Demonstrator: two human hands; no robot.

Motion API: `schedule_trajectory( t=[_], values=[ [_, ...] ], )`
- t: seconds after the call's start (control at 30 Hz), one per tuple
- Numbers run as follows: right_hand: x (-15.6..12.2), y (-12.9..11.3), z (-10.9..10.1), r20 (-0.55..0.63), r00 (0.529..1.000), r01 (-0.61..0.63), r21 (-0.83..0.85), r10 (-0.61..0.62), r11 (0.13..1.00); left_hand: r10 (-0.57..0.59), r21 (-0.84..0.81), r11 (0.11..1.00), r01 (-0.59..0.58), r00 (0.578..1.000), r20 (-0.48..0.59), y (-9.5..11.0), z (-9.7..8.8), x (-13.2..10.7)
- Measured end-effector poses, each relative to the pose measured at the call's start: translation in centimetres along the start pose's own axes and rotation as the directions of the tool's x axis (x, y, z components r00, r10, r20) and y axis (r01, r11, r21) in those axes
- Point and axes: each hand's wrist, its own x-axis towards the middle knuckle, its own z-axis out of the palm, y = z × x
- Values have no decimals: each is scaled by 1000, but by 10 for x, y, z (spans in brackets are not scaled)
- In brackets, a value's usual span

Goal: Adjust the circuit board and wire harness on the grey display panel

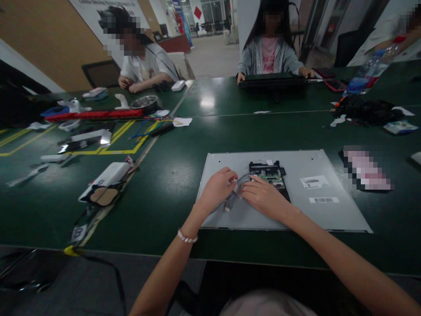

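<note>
A flat display panel (309,215) lies back side up on the table in front of me, its grey metal back bearing two white labels. Near its middle sits a black frame with a green circuit board (274,179). A grey cable (244,178) runs from the board's left side between my hands, and its lower end rests on the panel. My left hand (219,186) is closed, pinching the cable with thumb and fingertips. From the other side my right hand (263,197) reaches over the board's left edge, its fingers closed on the cable close to the board; the fingertips are partly hidden.
A phone (366,169) lies right of the panel. Left are a white device with a cord (110,182) and metal strips (87,138). A bottle (370,72) and black bundle (368,109) stand far right. Across the table, a person holds a black screen (272,81); another sits left.
</note>
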Motion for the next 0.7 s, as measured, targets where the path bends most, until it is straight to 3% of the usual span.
schedule_trajectory(
  t=[0.13,0.37,0.53,0.7],
  values=[
    [0,-1,0,22,1000,-3,7,3,1000,-44,116,992,41,999,19,15,2,-11],
    [-2,-1,-2,86,996,-9,-4,9,1000,-98,240,964,110,993,-64,47,19,-44],
    [-1,-4,-4,110,994,1,-23,2,1000,-120,216,968,127,992,-46,48,32,-54],
    [-2,-14,-15,209,978,33,-37,-25,999,-131,229,963,141,990,-59,43,36,-54]
  ],
)
